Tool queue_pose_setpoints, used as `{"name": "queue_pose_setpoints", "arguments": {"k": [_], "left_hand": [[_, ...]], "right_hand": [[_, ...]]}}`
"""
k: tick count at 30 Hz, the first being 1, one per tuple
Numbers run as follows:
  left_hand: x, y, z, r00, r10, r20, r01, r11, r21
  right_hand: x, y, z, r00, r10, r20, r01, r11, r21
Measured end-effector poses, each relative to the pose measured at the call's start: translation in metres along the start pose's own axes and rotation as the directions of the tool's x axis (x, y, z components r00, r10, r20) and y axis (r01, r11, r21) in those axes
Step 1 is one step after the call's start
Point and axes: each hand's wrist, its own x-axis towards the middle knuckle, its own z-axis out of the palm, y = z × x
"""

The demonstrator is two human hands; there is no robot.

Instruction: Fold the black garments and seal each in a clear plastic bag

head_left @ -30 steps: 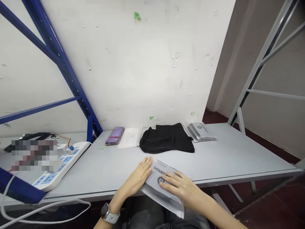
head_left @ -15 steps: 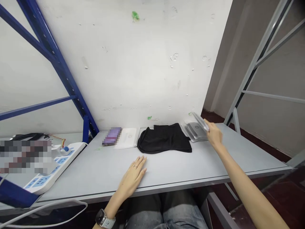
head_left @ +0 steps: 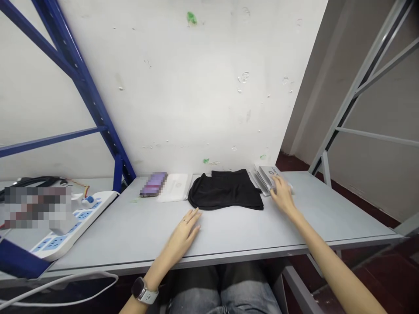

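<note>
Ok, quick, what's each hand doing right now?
Left hand: open, resting on the table, holding nothing.
Right hand: open, touching the stack of plastic packets.

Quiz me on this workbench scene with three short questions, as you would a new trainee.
1. Which does the right hand touch: the stack of clear plastic packets or the crumpled black fabric?
2. True or false: a white-strapped wristwatch is on the left wrist.
3. In this view, what flat item lies just left of the black fabric?

Key: 1. The stack of clear plastic packets. 2. True. 3. A flat white packet.
</note>
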Motion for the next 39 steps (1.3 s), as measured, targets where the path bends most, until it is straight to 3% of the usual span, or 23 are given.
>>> {"name": "queue_pose_setpoints", "arguments": {"k": [2,5,8,12,21,27,31,35,39], "left_hand": [[0.017,0.001,-0.002,0.999,0.042,-0.022,-0.042,0.999,-0.001],[0.049,0.002,-0.004,0.998,0.054,-0.036,-0.052,0.997,0.054],[0.074,-0.001,-0.007,0.999,-0.010,-0.033,0.014,0.993,0.114],[0.088,-0.007,-0.012,1.000,-0.028,-0.013,0.029,0.989,0.147],[0.088,-0.006,-0.015,0.998,0.040,0.040,-0.043,0.996,0.080],[0.098,-0.003,-0.008,0.993,-0.019,-0.114,0.023,0.999,0.034],[0.108,-0.011,-0.014,0.977,-0.060,-0.207,0.054,0.998,-0.036],[0.096,-0.021,-0.032,0.964,-0.067,-0.256,0.045,0.995,-0.093],[0.049,-0.023,-0.045,0.966,-0.044,-0.253,0.017,0.994,-0.107]], "right_hand": [[-0.011,-0.024,0.000,0.987,-0.148,0.063,0.143,0.987,0.079],[-0.024,-0.053,0.002,0.929,-0.335,0.157,0.301,0.931,0.207],[-0.027,-0.066,0.005,0.920,-0.346,0.184,0.294,0.920,0.260],[-0.019,-0.066,0.010,0.940,-0.271,0.209,0.198,0.928,0.315],[-0.006,-0.066,0.022,0.981,-0.033,0.193,-0.068,0.868,0.492],[0.033,-0.082,0.000,0.996,0.060,0.063,-0.086,0.797,0.598],[0.050,-0.081,-0.022,0.997,0.029,0.069,-0.065,0.776,0.627],[0.031,-0.072,-0.032,0.980,-0.054,0.191,-0.081,0.771,0.631],[-0.007,-0.066,-0.032,0.933,-0.150,0.326,-0.091,0.780,0.620]]}}
